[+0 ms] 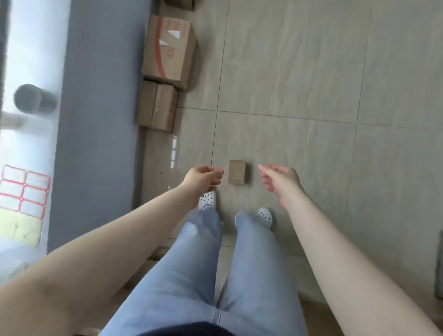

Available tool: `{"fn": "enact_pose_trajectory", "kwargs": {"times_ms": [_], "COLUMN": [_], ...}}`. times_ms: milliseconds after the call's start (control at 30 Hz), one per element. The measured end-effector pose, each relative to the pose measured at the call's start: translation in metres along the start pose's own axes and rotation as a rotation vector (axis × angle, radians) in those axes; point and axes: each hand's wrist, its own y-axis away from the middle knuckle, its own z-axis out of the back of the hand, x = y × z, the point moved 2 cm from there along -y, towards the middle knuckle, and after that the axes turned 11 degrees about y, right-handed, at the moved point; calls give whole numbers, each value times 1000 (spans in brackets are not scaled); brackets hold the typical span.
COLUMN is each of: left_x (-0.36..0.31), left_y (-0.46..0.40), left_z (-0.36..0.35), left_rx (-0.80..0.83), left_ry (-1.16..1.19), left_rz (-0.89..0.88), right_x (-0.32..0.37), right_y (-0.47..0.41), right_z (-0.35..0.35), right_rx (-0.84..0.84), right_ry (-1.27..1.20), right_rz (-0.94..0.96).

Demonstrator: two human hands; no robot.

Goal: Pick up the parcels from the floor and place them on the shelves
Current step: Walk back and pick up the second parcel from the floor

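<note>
A small brown cardboard parcel (237, 172) lies on the tiled floor just ahead of my feet. My left hand (203, 178) hangs to its left, fingers loosely curled, holding nothing. My right hand (279, 179) hangs to its right with the fingers apart and empty. Both hands are above the floor, one on each side of the parcel, not touching it. Two larger cardboard boxes stand against the wall: a big one with red print (169, 51) and a smaller one (158, 105) in front of it.
A grey-blue wall (98, 120) runs along the left, with a frosted glass panel, a dark round handle (31, 98) and red-framed labels (24, 189) beyond it. Another box edge (179, 2) shows at the top. A dark object (439, 263) sits at the right edge.
</note>
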Motion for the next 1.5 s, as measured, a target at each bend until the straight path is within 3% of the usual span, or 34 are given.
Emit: {"fn": "enact_pose_trajectory", "kwargs": {"times_ms": [167,467,800,933,1067,1333,1500], "left_x": [24,146,238,242,218,128,52], "left_y": [-106,-321,-455,-456,-424,-297,-198], "left_z": [-4,-24,-41,-46,-44,-22,-8], "left_rx": [-8,-130,-140,-142,-162,-162,-127], "left_ry": [-70,-129,-179,-161,-106,53,156], "left_rz": [5,104,187,165,76,-39,-45], "right_x": [-37,-150,-227,-225,-203,-115,-42], "right_y": [-101,-308,-439,-440,-407,-261,-163], "right_z": [-34,-100,-139,-148,-142,-124,-100], "right_rx": [-58,-94,-44,28,-43,-107,-22], "right_ry": [5,185,311,273,152,-41,-109], "right_rz": [-28,-128,-179,-139,-108,40,109]}}
